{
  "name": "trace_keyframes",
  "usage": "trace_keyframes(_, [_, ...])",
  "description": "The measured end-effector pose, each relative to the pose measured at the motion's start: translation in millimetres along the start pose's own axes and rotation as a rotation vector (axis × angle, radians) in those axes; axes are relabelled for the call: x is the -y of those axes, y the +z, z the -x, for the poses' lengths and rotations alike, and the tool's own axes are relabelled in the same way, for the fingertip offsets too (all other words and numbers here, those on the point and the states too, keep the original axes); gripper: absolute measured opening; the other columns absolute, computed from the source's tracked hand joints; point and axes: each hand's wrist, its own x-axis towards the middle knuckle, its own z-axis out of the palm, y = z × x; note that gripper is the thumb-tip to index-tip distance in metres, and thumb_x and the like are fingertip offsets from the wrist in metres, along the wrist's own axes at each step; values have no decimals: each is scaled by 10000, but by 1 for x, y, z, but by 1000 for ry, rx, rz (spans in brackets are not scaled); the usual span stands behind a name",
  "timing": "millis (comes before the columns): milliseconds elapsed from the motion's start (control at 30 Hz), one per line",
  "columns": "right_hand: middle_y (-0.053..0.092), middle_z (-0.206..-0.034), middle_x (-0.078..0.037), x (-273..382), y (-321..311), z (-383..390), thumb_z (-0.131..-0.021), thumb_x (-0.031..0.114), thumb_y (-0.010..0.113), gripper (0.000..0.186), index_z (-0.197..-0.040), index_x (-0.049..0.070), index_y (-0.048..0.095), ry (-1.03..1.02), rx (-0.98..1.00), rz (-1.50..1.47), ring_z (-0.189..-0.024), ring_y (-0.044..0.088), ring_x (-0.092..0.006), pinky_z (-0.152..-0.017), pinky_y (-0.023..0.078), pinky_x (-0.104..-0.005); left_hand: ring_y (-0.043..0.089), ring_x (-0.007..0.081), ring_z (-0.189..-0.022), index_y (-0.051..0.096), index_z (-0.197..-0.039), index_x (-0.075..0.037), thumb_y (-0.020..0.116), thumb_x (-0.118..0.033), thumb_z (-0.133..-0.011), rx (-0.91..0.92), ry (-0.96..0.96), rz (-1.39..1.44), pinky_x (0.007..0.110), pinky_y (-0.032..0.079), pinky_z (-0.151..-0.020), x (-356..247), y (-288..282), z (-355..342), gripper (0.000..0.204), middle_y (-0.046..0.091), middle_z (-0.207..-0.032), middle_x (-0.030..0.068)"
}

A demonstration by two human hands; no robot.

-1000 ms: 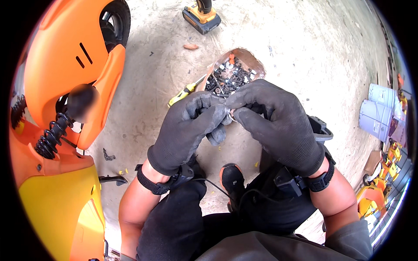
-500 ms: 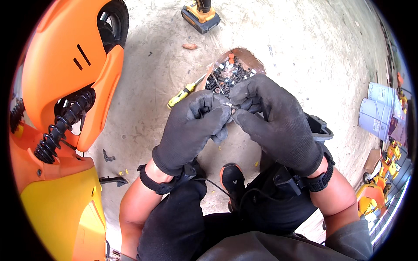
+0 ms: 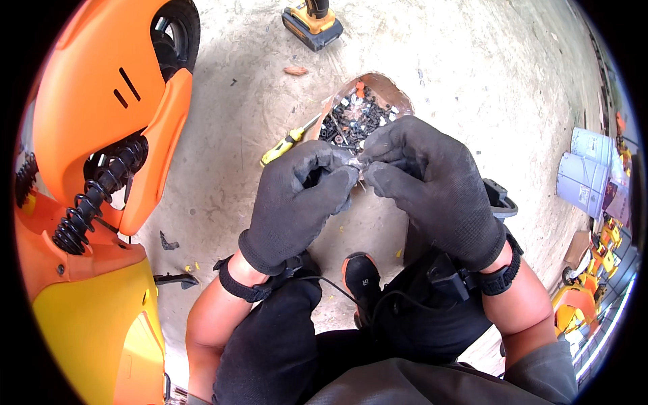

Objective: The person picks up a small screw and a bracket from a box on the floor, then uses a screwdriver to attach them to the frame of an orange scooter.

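Both of my hands wear dark grey work gloves and meet fingertip to fingertip in front of me. My left hand point(image 3: 300, 196) pinches thumb against fingers, and my right hand point(image 3: 432, 182) does the same. A small silvery piece point(image 3: 354, 163) shows between the fingertips, too small and covered to name. Just beyond the hands lies a brown box point(image 3: 389, 90) holding many small black, white and orange fasteners and bits point(image 3: 358, 111), its near side hidden by my gloves. A yellow-handled screwdriver point(image 3: 283, 147) rests on the floor at the box's left, its shaft pointing toward it.
An orange and yellow vehicle body point(image 3: 101, 61) with a black coil shock absorber point(image 3: 101, 185) fills the left side. A cordless power tool point(image 3: 314, 27) stands at the top. Bluish-white containers point(image 3: 584, 177) and orange-yellow parts point(image 3: 580, 304) line the right. Black scraps point(image 3: 169, 241) lie near the vehicle.
My fingertips have shifted slightly around the small piece, and the left fingers have drawn in. The right fingers have curled a little. Box, screwdriver and power tool stay put.
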Motion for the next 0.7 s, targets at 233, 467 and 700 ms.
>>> trace_keyframes(233, [671,-922,-41,-2,-3,1,-902,19,625,221,-1119,-11,650,-22,57,55,-786,610,-70,-707,506,-227,603,103,-708,643,-1075,28,627,-79,-931,14,-30,13,247,489,-615,-3,2,1,180,657,-884,66])
trace_keyframes(467, [698,-977,-77,-4,0,0,-883,12,639,303,-1185,6,652,-113,37,129,-858,649,-111,-800,537,-272,595,93,-715,641,-1030,12,620,-93,-938,64,-55,18,243,485,-633,-8,1,1,141,643,-866,43])
trace_keyframes(700, [691,-1014,-103,-10,-2,-1,-852,12,669,315,-1167,18,662,-213,81,237,-895,677,-165,-806,544,-294,589,75,-742,647,-1027,8,614,-108,-945,178,-129,-139,231,487,-667,-7,-8,0,146,640,-863,22])
